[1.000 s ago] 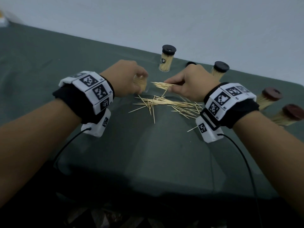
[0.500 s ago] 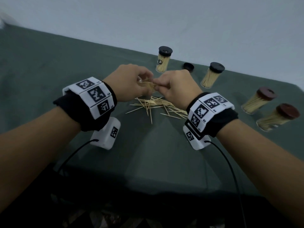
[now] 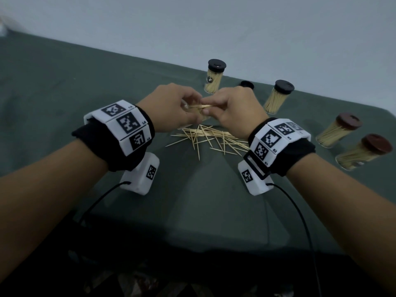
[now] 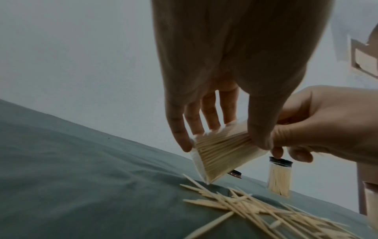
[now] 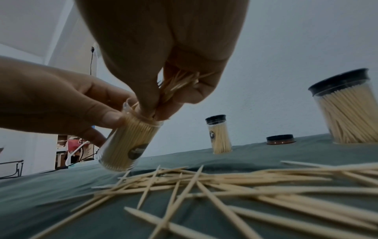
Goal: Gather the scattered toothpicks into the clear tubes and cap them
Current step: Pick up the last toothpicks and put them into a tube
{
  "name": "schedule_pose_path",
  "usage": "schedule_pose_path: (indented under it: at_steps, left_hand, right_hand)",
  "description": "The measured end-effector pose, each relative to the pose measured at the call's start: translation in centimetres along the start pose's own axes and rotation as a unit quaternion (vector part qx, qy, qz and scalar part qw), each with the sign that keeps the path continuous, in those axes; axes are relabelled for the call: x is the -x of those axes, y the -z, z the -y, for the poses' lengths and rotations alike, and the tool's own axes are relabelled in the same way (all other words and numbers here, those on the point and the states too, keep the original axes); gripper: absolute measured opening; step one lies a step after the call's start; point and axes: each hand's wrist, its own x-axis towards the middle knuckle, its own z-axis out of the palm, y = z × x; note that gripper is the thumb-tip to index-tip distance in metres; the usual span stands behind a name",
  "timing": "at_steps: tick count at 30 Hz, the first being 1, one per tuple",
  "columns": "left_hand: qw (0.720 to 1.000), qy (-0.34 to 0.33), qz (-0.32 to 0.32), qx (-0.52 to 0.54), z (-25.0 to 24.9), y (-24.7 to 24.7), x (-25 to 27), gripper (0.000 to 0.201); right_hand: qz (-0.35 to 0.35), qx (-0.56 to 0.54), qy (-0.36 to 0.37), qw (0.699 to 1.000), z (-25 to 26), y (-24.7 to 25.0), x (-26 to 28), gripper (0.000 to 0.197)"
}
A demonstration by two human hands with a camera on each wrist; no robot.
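Note:
My left hand (image 3: 182,108) grips an uncapped clear tube (image 4: 223,152) (image 5: 126,145), nearly full of toothpicks and tilted just above the cloth. My right hand (image 3: 216,106) pinches a small bundle of toothpicks (image 3: 199,106) (image 5: 180,82) with their tips at the tube's mouth. Below both hands a loose pile of toothpicks (image 3: 212,139) (image 5: 235,186) (image 4: 255,208) lies scattered on the green cloth. A loose black cap (image 3: 246,84) (image 5: 280,139) rests on the cloth behind my right hand.
Two filled black-capped tubes (image 3: 213,77) (image 3: 277,97) stand behind the hands. Two brown-capped filled tubes (image 3: 338,131) (image 3: 364,152) stand at the right. The green-covered table (image 3: 85,82) meets a pale wall behind, and its front edge runs below my wrists.
My right hand has carried its bundle of toothpicks left to the tube in my left hand. Both hands now meet above the pile; the tube has stayed in my left hand.

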Motion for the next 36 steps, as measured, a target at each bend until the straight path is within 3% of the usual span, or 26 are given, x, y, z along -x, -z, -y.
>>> schedule_pose_path:
  at_steps: [4, 7, 11, 16, 21, 26, 32, 36]
  left_hand:
    - [1.000, 0.022, -0.017, 0.006, 0.39, 0.46, -0.19, 0.049]
    - [1.000, 0.017, -0.002, 0.021, 0.14, 0.55, -0.05, 0.047]
    - [1.000, 0.001, 0.020, 0.017, -0.34, 0.15, 0.24, 0.045]
    - [0.999, 0.025, -0.016, 0.020, 0.17, 0.60, -0.08, 0.049]
    - [0.999, 0.004, 0.021, 0.025, -0.16, 0.33, 0.14, 0.043]
    - [0.999, 0.019, -0.012, 0.034, 0.24, 0.44, -0.22, 0.051]
    - [0.999, -0.003, 0.047, 0.028, 0.05, 0.23, 0.02, 0.044]
    - [0.999, 0.016, 0.004, 0.032, 0.30, 0.48, -0.23, 0.051]
  right_hand:
    - [-0.011, -0.014, -0.033, 0.999, -0.15, 0.42, -0.14, 0.031]
    - [-0.030, -0.043, -0.060, 0.997, -0.01, 0.69, -0.08, 0.022]
    - [-0.004, -0.041, -0.037, 0.998, 0.06, 0.62, 0.16, 0.020]
    - [-0.030, -0.028, -0.023, 0.999, -0.34, 0.90, -0.02, 0.021]
    - [-0.033, -0.050, -0.027, 0.998, -0.04, 0.73, 0.02, 0.017]
    - [-0.038, -0.028, -0.015, 0.999, -0.42, 0.80, -0.07, 0.024]
    - [-0.030, -0.048, -0.002, 0.998, -0.50, 0.52, 0.05, 0.016]
    - [-0.011, -0.016, -0.019, 1.000, -0.63, 0.90, 0.00, 0.021]
